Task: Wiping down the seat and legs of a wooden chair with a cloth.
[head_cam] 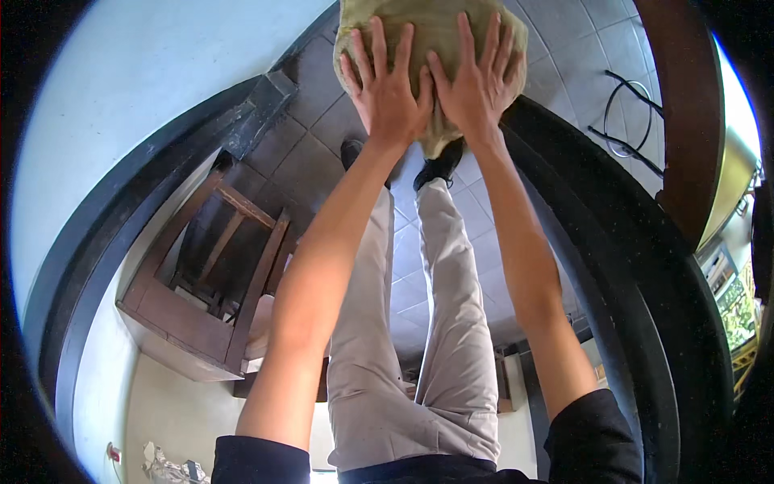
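Observation:
A khaki cloth with worn edges spans the top centre of the head view, its upper part cut off by the frame. It looks bulky, but what it covers or rests on is hidden. My left hand lies flat on its left half with the fingers spread. On the right half, my right hand is also laid flat, fingers apart and thumb close to the left thumb. Neither hand visibly pinches the fabric. A lower corner of the cloth hangs between my wrists, above my black shoes.
Dark frame posts stand at the left and right. A brown wooden furniture piece is at the left. Black and grey cables lie on the tiled floor. A brown wooden panel rises at the far right.

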Demonstrator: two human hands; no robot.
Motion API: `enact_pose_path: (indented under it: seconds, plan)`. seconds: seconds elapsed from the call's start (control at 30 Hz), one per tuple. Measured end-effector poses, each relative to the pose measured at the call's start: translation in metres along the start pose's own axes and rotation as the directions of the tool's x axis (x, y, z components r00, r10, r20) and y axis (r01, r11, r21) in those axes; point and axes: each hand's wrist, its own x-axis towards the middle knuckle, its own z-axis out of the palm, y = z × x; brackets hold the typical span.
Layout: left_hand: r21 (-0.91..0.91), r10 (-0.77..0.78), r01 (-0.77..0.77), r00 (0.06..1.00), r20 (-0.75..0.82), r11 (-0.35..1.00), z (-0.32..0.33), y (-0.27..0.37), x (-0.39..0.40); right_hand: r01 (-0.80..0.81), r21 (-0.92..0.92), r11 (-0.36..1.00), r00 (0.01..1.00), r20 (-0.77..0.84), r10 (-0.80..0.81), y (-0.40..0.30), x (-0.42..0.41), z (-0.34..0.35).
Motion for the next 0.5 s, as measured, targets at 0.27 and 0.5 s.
enact_pose_path:
  seconds: [0.27, 0.5]
  plan:
    - [-0.098, -0.471, 0.461, 0.852, -0.23, 0.882, 0.004, 0.004, 0.016, 0.32, 0.107, 0.942, 0.947, 0.006, -0.322, -0.031, 0.08, 0.03]
    - [-0.003, -0.285, 0.289, 0.943, -0.169, 0.957, 0.009, -0.005, 0.022, 0.327, 0.139, 0.935, 0.915, 0.2, -0.35, -0.024, 0.124, 0.039]
